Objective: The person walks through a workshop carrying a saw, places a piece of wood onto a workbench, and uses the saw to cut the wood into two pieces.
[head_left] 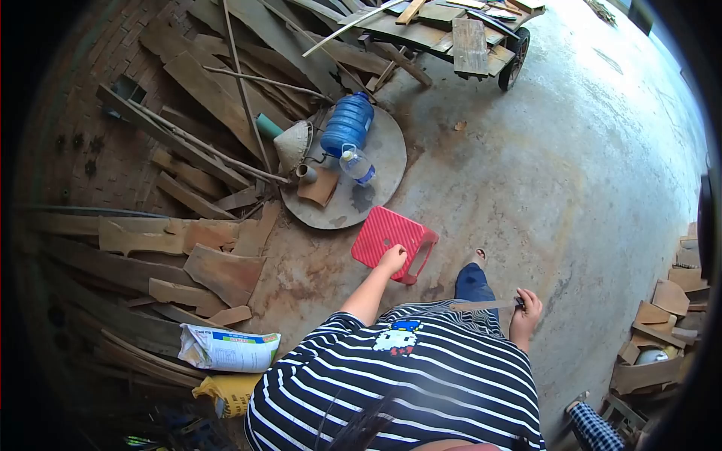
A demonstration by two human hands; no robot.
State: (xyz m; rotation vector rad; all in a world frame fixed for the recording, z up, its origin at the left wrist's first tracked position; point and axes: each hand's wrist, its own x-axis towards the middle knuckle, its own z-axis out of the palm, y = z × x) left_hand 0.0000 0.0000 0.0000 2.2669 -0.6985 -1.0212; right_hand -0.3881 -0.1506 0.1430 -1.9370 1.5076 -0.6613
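Observation:
My left hand [392, 259] is closed at a red plastic stool [374, 234] with a striped seat. The stool hangs tilted in front of my body, its legs turned to the right; the fingertips are partly hidden against it. In my right hand [529, 307] is a knife, gripped by its dark handle. Its long blade [477, 306] points left across my striped shirt and jeans.
A round slab [346, 218] bears a blue water jug [347, 124], a clear bottle [356, 165] and a conical hat [292, 145]. Wood boards [226, 270] are piled left. A loaded cart [470, 49] stands ahead. Another person's checkered leg [594, 426] shows lower right.

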